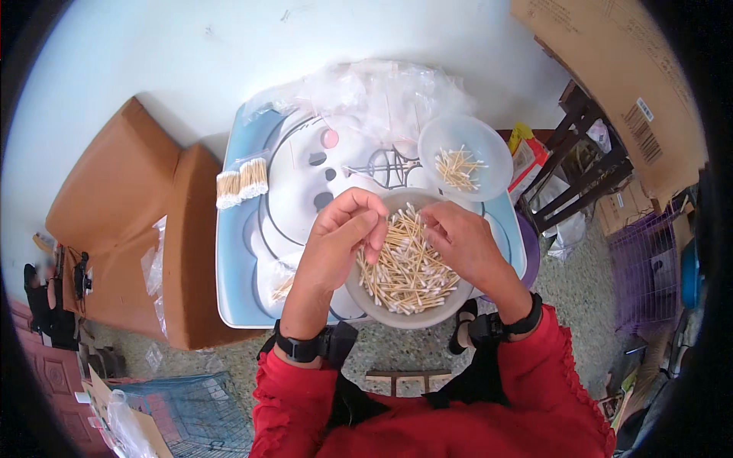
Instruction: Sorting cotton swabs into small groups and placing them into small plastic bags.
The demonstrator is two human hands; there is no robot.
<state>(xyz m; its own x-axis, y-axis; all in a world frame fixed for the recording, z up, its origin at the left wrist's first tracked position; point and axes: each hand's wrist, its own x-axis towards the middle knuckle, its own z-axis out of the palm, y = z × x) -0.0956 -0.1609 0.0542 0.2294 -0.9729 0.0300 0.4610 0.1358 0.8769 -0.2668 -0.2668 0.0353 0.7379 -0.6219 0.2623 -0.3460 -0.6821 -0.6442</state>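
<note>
Left hand (336, 238) and right hand (467, 240) curl over cotton swabs (408, 275), grip unclear to me; picking seems the step, needing light pinches.

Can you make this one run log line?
left hand: over left of grey bowl; right hand: over its right; grips: unclear; cotton swabs: heaped inside; translucent bowl: fewer swabs; bagged swabs: left side of table

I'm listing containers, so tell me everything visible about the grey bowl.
The bowl is round, greyish, seemingly plastic, with a smooth rim. It sits upright by the table's near edge, filled with loose, white-tipped swabs. The left hand and right hand overlap its sides; whether either touches it is unclear.
</note>
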